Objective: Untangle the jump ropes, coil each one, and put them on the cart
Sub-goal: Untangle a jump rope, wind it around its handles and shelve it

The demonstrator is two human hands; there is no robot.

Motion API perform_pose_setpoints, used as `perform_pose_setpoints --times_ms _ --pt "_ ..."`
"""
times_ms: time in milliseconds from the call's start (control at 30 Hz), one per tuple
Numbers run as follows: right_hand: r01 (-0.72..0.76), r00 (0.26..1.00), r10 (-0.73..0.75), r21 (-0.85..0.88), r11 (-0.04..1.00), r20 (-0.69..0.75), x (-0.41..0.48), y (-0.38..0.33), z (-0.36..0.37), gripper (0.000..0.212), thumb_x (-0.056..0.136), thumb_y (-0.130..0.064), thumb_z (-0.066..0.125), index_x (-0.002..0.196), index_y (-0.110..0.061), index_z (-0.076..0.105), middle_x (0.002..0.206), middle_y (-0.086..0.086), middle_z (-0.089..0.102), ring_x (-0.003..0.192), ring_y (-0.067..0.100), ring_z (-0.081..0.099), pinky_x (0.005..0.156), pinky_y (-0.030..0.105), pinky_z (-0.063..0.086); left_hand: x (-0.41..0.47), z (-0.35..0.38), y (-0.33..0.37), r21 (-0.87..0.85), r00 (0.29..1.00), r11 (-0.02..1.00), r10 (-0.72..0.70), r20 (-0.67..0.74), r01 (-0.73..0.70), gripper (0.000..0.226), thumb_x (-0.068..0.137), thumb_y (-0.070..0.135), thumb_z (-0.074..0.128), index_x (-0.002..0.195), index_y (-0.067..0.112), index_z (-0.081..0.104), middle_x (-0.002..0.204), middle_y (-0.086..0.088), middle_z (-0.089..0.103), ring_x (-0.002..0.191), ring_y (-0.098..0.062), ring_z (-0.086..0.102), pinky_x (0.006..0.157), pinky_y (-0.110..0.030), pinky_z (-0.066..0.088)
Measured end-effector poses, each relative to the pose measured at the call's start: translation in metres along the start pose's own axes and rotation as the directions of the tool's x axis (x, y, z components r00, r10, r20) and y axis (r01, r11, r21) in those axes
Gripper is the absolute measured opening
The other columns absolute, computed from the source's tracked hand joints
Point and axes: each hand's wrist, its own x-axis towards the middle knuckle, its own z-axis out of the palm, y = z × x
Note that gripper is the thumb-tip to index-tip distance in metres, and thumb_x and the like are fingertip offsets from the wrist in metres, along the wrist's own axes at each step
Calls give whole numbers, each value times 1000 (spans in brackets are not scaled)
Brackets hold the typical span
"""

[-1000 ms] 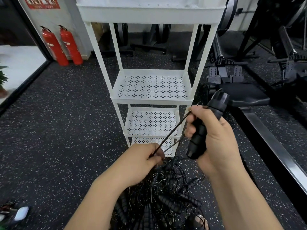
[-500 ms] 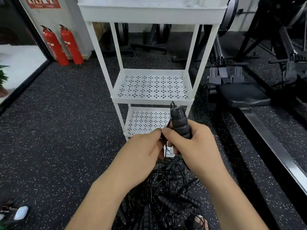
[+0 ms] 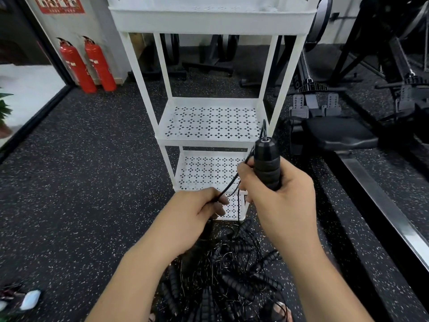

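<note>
My right hand [image 3: 278, 201] is wrapped round one black handle [image 3: 267, 166], upright before the cart [image 3: 209, 19]; my left hand [image 3: 197, 212] pinches its thin cord [image 3: 228, 188] just beside it; the rest (a dense heap of ropes [image 3: 227, 275]) lies on the floor below; pulling hard could cinch a knot tighter, I think, or drag the heap along.
</note>
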Motion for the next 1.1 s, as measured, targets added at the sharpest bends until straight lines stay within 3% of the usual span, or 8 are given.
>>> perform_pose_setpoints --times_ms 133,233,333,467,567,867,967,1100 --pt "-71 982 88 -108 992 167 0 8 5 24 91 -41 83 85 -22 70 71 7 71 68 36 63 59 45 52 -3 -1 8 44 987 993 111 -119 -106 23 104 17 63 102 37 71 74 21 69 67 -5 62 66 -34 52" --pt "-60 986 85 -164 985 147 -4 14 10 28 92 -37 81 77 -20 63 63 -3 62 58 16 52 55 34 44 -5 1 11 111 987 988 121 -104 -109 34 102 10 59 85 39 58 67 18 62 59 -6 55 57 -32 43" --pt "-11 993 33 -183 983 114 -5 12 12 30 90 -29 79 74 -18 57 62 -2 53 60 8 43 57 34 41 -5 1 12 107 988 988 123 -93 -113 26 101 11 60 99 36 65 76 12 69 66 -8 62 63 -36 52" --pt "23 994 -9 -130 991 109 -8 3 13 22 89 -22 79 74 -22 63 62 -2 60 60 16 52 58 35 46 -4 5 12 27 995 994 102 -21 -102 26 95 18 70 114 36 72 89 34 70 82 13 61 70 -11 43" --pt "56 992 -49 -67 996 113 -11 -8 9 18 91 -23 81 82 -14 67 67 10 65 66 33 62 62 44 53 0 13 2 -39 999 998 45 15 -44 43 83 16 80 118 39 69 113 19 71 108 -2 65 92 -37 57" --pt "-48 996 52 -43 998 78 -3 -9 1 28 91 -41 84 92 -15 72 70 11 67 68 36 64 61 43 51 0 8 2 44 1000 999 -11 2 11 38 91 44 81 118 46 54 100 19 70 90 1 65 78 -28 53" --pt "-110 985 124 -123 986 116 -5 -2 6 26 91 -49 81 84 -25 72 66 -5 69 62 17 64 58 32 49 -3 3 10 -17 999 1000 5 -42 -6 34 95 53 73 119 46 50 106 21 71 95 4 65 80 -22 50" --pt "-208 968 219 -97 973 124 -7 7 14 33 102 -51 65 90 -21 71 72 -14 69 67 4 62 70 31 52 -5 -3 14 -191 996 982 -5 -94 -13 34 92 63 72 119 48 58 110 22 76 102 -4 71 94 -42 58"
